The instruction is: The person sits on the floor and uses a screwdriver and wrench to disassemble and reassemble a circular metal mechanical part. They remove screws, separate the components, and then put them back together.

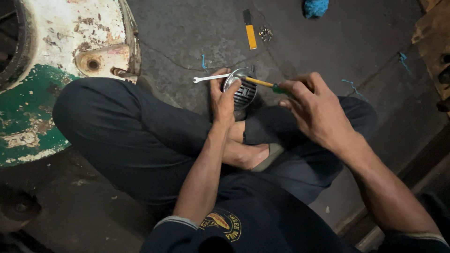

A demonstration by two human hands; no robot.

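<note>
here the left hand (224, 96) grips a round chrome horn (240, 89) with a black grille, fingers closed around its rim, above the crossed legs. the right hand (314, 105), at 3 o'clock of the horn, holds a screwdriver (260, 83) in closed fingers, tip on the rim. a small wrench (211, 78) lies at 10 o'clock on the floor (290, 42).

One view only, worn on the head, facing steeply down onto crossed legs and the concrete floor (328, 42). Close enough to fill the near frame with forearms and lap. Far edge reaching a yellow-handled tool (251, 33); far left, a rusted white-and-green machine housing (56, 51).
</note>
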